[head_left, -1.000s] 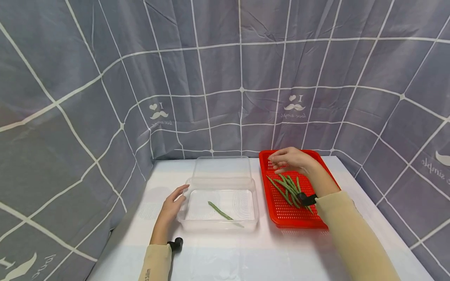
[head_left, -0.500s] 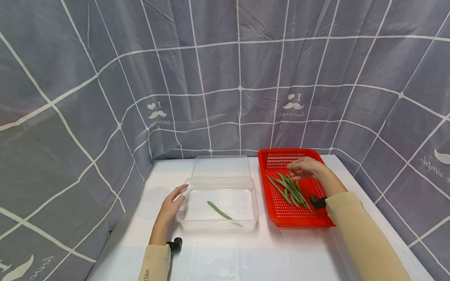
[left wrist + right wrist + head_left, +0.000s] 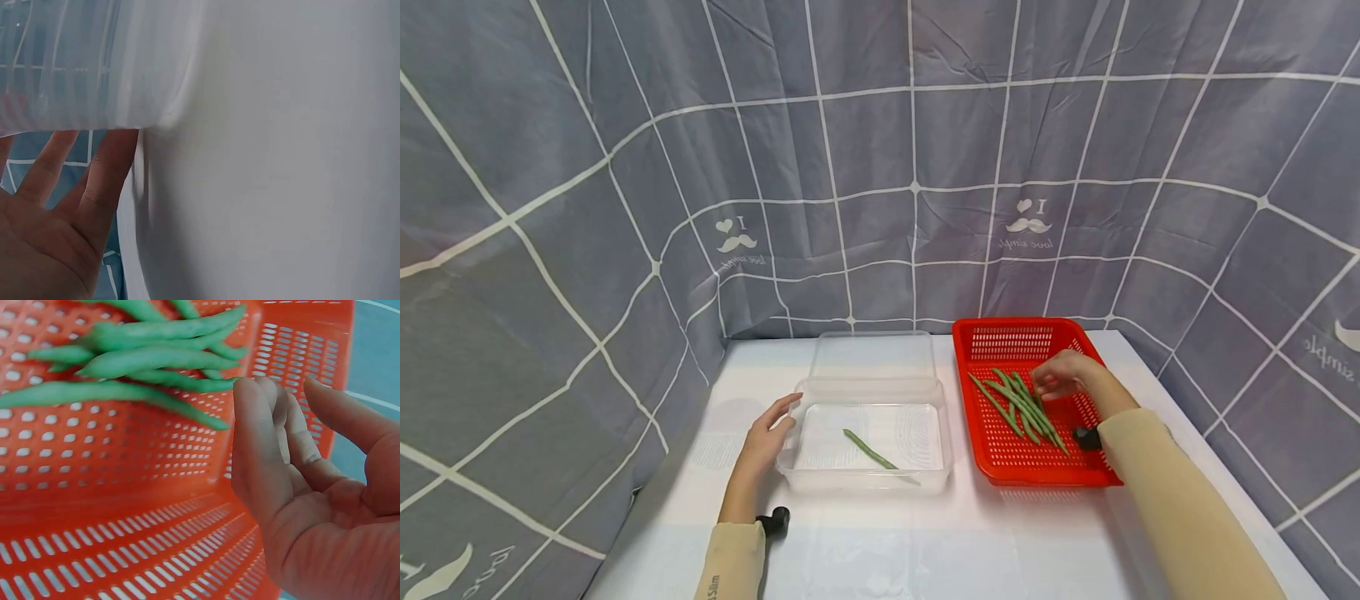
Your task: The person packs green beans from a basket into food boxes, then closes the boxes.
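Observation:
My left hand point(image 3: 765, 436) rests against the left side of a clear plastic container point(image 3: 842, 480), its fingers extended. In the left wrist view those fingers point(image 3: 107, 175) reach to the container's wall. A single green bean point(image 3: 868, 450) lies inside the container. My right hand point(image 3: 1066, 375) is over the red basket point(image 3: 1037, 477), beside a pile of green beans point(image 3: 1015, 400). Seen from the right wrist, its fingers point(image 3: 253, 431) are bent loosely, the thumb stands apart, and nothing is between them. The fingertips are close to the ends of the beans point(image 3: 156, 359); contact is unclear.
The container's clear lid point(image 3: 872, 354) lies behind it, folded back on the white table point(image 3: 827, 550). A grey curtain point(image 3: 865, 167) with white lines stands behind the table and along both sides. The red basket has perforated walls.
My right hand has moved from the basket's far left part rightward and nearer to me, down beside the beans. My left hand and the container have stayed in place.

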### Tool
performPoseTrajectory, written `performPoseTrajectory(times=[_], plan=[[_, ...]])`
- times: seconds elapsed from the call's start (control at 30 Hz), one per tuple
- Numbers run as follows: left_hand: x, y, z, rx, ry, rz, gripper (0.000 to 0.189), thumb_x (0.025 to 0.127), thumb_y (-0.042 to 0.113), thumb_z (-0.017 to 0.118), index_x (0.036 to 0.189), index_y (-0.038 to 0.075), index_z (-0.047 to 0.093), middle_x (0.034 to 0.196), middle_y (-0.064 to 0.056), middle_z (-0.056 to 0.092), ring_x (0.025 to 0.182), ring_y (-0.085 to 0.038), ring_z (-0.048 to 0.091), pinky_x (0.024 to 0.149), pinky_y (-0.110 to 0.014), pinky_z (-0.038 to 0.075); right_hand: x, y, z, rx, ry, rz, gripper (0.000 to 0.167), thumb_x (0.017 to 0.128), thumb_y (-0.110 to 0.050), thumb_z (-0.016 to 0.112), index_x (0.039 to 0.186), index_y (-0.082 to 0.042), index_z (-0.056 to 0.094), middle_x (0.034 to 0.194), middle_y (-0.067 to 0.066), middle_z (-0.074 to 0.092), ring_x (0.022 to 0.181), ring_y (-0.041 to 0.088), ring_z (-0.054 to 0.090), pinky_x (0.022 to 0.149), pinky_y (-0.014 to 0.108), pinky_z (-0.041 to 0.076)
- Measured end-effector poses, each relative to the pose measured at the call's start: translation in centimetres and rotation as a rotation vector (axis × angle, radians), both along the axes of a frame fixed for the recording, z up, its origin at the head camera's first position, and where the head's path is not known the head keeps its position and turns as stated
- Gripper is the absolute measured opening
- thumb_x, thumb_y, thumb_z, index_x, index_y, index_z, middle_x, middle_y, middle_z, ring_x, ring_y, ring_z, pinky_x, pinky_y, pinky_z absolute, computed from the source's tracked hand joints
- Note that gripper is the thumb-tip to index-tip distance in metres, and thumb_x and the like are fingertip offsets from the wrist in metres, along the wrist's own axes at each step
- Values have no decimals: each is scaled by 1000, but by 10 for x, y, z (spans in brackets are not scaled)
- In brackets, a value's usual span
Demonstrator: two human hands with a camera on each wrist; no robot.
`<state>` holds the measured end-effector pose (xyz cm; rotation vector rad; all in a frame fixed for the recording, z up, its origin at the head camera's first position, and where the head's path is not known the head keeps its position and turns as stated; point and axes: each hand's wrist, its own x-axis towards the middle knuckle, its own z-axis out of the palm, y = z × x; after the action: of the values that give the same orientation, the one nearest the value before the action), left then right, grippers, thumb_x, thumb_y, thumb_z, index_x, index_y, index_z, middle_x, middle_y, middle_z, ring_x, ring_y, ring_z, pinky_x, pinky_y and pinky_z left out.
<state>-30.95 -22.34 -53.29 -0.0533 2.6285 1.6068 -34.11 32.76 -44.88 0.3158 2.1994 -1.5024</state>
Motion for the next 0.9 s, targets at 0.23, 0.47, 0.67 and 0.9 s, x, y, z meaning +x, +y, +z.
performPoseTrajectory(times=[0.23,0.47,0.67,0.9], plan=[[1,0,1,9,3,3,50,107,21,47,156,28,53,169,-23,39,156,-53,33,120,-73,35,4,-3,-10,105,-32,11,20,95,-3,59,105,13,67,75,4,65,66,11,69,70,29,66],[1,1,2,6,8,4,50,107,20,47,156,26,53,169,-23,40,156,-53,35,119,-73,36,6,-7,-20,210,-21,44,20,97,-5,64,102,12,73,78,6,69,68,13,70,73,34,67],[2,2,3,4,17,6,50,106,19,47,156,26,53,169,-22,40,156,-53,35,119,-72,37,9,-13,-22,258,-34,38,17,98,-6,65,100,11,69,84,9,73,72,13,73,76,36,67],[3,2,4,9,12,19,49,106,21,48,155,26,55,168,-22,41,155,-52,36,120,-72,37,9,-18,-23,285,-10,46,18,97,-5,67,98,13,70,75,5,71,66,13,68,69,32,66]])
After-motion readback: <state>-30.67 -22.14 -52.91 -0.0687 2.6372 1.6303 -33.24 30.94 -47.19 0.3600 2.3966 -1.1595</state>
